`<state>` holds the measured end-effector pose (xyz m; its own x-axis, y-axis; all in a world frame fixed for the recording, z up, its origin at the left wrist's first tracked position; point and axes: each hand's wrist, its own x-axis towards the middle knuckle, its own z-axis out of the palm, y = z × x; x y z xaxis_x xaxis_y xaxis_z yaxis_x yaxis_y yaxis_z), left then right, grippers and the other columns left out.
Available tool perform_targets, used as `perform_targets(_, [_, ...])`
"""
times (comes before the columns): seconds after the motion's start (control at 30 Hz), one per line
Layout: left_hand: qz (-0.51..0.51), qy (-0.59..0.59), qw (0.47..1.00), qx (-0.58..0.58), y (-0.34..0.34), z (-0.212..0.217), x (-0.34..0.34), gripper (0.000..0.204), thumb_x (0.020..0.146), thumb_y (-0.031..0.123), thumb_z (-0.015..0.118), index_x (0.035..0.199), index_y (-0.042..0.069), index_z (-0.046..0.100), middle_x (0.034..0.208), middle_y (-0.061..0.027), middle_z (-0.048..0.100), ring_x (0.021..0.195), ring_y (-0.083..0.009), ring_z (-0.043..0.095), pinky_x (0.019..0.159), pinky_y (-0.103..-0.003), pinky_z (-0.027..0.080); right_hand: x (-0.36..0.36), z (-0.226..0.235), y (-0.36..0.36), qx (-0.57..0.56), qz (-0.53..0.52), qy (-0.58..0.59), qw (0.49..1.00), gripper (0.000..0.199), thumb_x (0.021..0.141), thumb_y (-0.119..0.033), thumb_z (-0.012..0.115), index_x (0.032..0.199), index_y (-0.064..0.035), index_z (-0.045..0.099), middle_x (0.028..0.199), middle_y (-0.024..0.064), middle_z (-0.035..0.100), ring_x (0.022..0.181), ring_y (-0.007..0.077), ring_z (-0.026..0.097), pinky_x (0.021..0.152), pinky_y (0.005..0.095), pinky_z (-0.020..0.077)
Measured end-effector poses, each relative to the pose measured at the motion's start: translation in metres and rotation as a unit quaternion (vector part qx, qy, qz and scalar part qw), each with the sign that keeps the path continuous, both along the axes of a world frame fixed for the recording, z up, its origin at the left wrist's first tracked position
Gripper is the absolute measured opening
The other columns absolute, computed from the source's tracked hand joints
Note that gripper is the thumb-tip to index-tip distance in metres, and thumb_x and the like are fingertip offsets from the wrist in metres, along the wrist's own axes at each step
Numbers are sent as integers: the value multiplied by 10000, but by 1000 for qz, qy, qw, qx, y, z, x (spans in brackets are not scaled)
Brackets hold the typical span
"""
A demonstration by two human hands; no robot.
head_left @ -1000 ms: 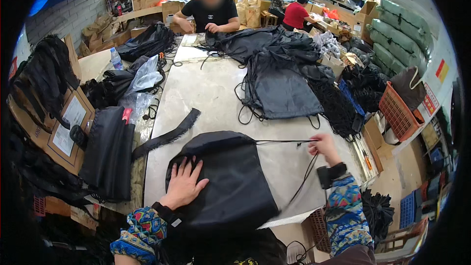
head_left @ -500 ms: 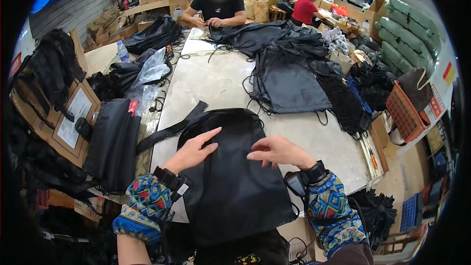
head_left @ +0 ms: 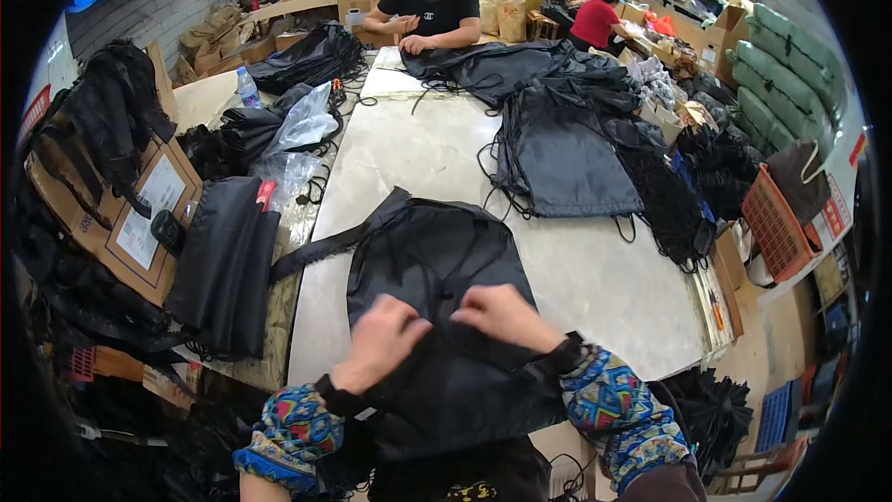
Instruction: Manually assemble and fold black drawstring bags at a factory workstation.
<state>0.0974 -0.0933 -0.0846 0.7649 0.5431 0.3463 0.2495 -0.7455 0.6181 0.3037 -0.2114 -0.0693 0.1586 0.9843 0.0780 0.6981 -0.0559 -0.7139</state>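
We see a black bag [head_left: 453, 374] spread over the pale table's [head_left: 613, 302] near edge, left hand [head_left: 381, 342] and right hand [head_left: 506, 316] slightly apart at its middle, both curled—gripping or not, we cannot tell—apparently arranging it, which calls for evenly matched handling next.

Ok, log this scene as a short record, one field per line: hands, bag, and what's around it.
Left hand: left hand over the bag, fingers curled; grip unclear
Right hand: right hand over the same bag, near the left; grip unclear
Bag: black bag, spread flat at the near edge of the pale table
Left of bag: black strip
Beyond, to the right: pile of black bags
Far end: seated person
Far right: orange basket
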Motion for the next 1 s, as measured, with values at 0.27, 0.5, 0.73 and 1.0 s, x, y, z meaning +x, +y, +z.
perform_targets(0.27, [188, -15, 884, -429, 96, -3, -16, 305, 850, 85, 644, 1133, -11, 584, 956, -116, 646, 712, -181, 662, 610, -284, 528, 98, -19, 21, -45, -253, 281, 925, 308, 859, -106, 695, 1111, 43, 601, 788, 70, 638, 558, 137, 640, 457, 237, 519])
perform_targets(0.5, [98, -71, 892, -435, 102, -18, -34, 224, 833, -20, 547, 1018, 3, 671, 861, -55, 666, 757, -165, 668, 614, -255, 518, 101, -24, 12, 10, -221, 404, 888, 238, 825, 74, 517, 967, 10, 697, 793, 54, 677, 657, 100, 631, 580, 220, 517])
perform_targets(0.73, [-94, -22, 994, -46, 36, 49, -2, 447, 830, 191, 691, 1239, 36, 597, 1276, -170, 586, 1218, -311, 518, 1019, -376, 413, 103, -41, 1, 67, -175, 320, 929, 171, 804, 60, 580, 881, -7, 717, 852, 29, 662, 648, 65, 573, 574, 204, 450])
perform_targets(1.0, [-106, -14, 983, -151, 26, 50, 17, 289, 871, 146, 657, 1127, 12, 651, 1022, -166, 693, 940, -261, 678, 827, -328, 516, 59, 5, -54, 183, -16, -162, 970, 257, 813, -9, 605, 1067, -48, 586, 901, 100, 614, 771, 237, 638, 630, 322, 519])
